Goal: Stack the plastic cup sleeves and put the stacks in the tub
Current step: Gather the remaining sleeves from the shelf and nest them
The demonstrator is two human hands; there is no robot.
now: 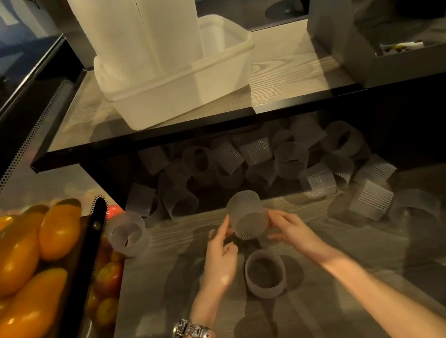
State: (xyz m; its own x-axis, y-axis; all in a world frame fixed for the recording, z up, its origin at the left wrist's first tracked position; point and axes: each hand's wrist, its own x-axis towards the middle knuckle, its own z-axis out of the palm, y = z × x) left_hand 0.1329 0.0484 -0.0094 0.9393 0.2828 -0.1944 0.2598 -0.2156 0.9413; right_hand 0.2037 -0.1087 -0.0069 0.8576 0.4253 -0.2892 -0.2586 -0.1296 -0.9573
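Just below the hands, one ribbed sleeve (265, 273) stands upright on the wooden surface (357, 294). Left hand (221, 261) and right hand (293, 230) pinch a second sleeve (247, 214) between their fingertips, tilted, lifted above it. Beyond them, loose sleeves (259, 159) lie heaped under the shelf (287, 68). Farther still, the tub (186, 86) on that shelf holds tall white stacks (139, 19).

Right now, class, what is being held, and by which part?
One ribbed translucent plastic cup sleeve, pinched by its side walls between the left hand and right hand.
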